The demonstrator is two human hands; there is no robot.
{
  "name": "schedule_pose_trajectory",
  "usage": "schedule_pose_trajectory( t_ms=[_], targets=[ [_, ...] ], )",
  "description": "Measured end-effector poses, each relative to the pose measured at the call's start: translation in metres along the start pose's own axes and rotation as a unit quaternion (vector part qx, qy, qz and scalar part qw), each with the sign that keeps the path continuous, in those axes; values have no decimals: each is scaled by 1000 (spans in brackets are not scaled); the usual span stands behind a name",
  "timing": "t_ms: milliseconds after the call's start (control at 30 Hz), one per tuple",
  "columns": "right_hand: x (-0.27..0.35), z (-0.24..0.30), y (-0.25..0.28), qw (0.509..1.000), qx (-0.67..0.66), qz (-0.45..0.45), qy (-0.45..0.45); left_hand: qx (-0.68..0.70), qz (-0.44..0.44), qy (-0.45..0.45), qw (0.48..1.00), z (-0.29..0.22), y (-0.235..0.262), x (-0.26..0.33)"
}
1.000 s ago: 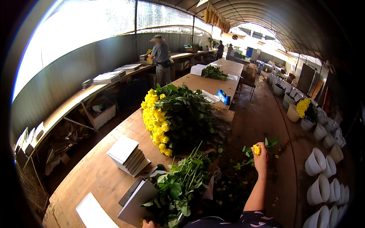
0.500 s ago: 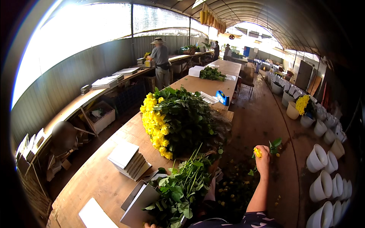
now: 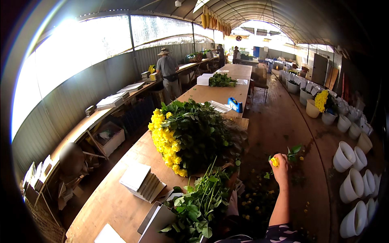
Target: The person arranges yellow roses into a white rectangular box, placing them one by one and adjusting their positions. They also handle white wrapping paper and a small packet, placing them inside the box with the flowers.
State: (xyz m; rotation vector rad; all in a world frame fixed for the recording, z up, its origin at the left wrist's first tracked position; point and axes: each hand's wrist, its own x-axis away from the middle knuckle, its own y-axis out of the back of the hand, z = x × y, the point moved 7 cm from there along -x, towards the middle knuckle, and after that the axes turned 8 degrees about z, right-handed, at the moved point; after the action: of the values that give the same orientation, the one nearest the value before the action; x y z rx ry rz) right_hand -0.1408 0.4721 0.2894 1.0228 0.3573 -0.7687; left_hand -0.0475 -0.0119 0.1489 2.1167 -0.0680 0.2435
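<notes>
Daylight flooded through the translucent wall, blown-out glare far left of the fingers (image 3: 278, 162), dim right side, black fisheye rim, edges bent, soft.

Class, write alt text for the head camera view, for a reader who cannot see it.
The person's right hand holds a yellow flower on a leafy stem out over the floor, beside a long wooden table. On the table lie a big heap of yellow flowers, loose green stems and a stack of white paper; white buckets line the right side.

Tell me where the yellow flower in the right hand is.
In the head view, right of centre: the yellow flower is gripped in the raised right hand, right of the wooden table, above the petal-strewn floor.
</notes>
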Motion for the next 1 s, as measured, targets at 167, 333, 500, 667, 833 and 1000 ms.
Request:
schedule_pose_trajectory(
  t_ms=[167, 333, 500, 667, 833, 1000],
  targets=[
    [1, -1, -1, 998, 7, 35, -42, 9, 5, -9, 1000, 0, 1, -2],
    [4, -11, -2, 998, 14, 21, -49, 12, -8, -24, 1000, -6, 6, 2],
    [5, -19, -3, 997, 67, 2, -42, 4, -4, -7, 1000, 3, -4, 1],
    [12, -32, -17, 987, 142, 1, -68, 8, -2, -6, 1000, 4, 0, -1],
    [29, -106, -53, 956, 219, 82, -176, 25, -9, -18, 999, -7, 7, 2],
    [63, -137, -88, 876, 206, 266, -345, 39, -17, -9, 999, -15, 12, 2]
  ],
)
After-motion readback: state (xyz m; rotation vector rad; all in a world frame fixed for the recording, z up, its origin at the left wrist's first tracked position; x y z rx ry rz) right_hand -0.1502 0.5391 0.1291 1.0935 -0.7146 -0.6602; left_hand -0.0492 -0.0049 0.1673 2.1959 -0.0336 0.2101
